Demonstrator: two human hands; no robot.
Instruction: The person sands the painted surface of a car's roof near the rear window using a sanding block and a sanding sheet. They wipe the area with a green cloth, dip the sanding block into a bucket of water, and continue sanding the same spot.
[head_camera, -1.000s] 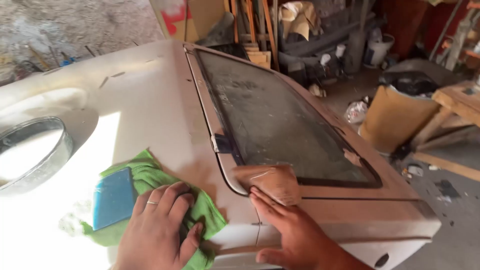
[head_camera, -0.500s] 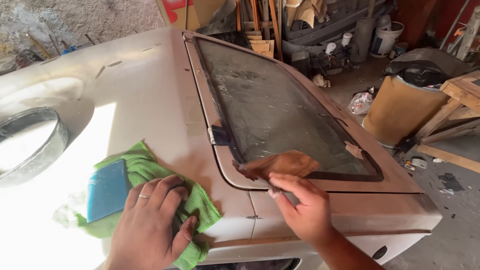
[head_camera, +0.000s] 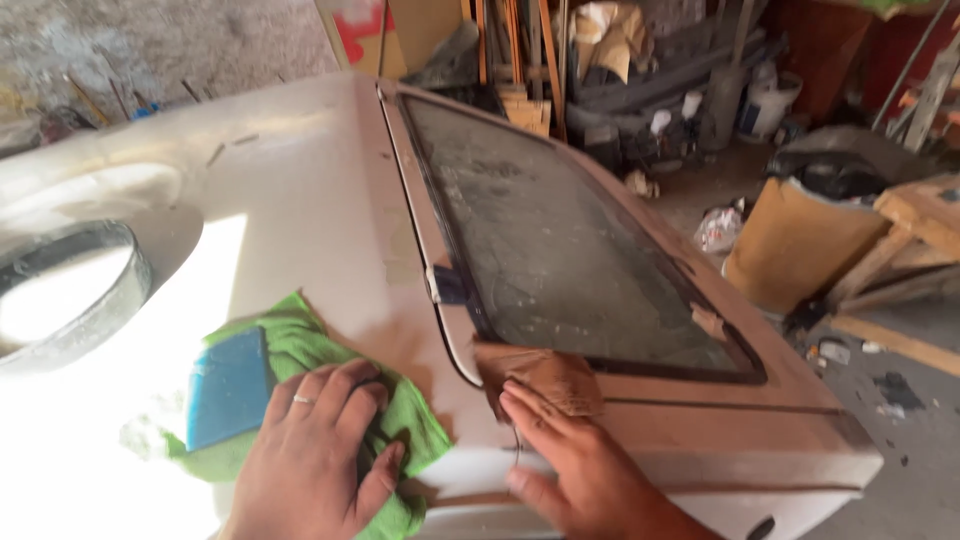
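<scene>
On the pale car body panel (head_camera: 300, 200), seen from the head camera, two bare hands are at work near the bottom of the picture.

At about 7 o'clock, the left hand (head_camera: 315, 460) lies flat and open, fingers spread, pressing down on a green cloth (head_camera: 300, 340). It grips nothing; it just rests on the cloth. A blue block (head_camera: 230, 385) sits on the cloth, just beside the hand at its 10 o'clock.

At about 5 o'clock, the right hand (head_camera: 575, 465) is open too, with its fingers flat on a brown piece of sandpaper (head_camera: 540, 375). The fingers push the paper against the panel; they do not curl around it. The sandpaper lies at 12 o'clock from the right hand, touching the fingertips, right at the lower corner of the dusty window (head_camera: 560, 250). Its long side runs left to right, along the bottom edge of the window frame. The right hand is on it; the left hand is well apart, off at 9 o'clock.

At 9 o'clock of the picture a round metal ring (head_camera: 70, 300) sits on the panel. At 3 o'clock a tan barrel (head_camera: 790, 250) stands on the floor, with wood planks (head_camera: 900, 250) beside it.
</scene>
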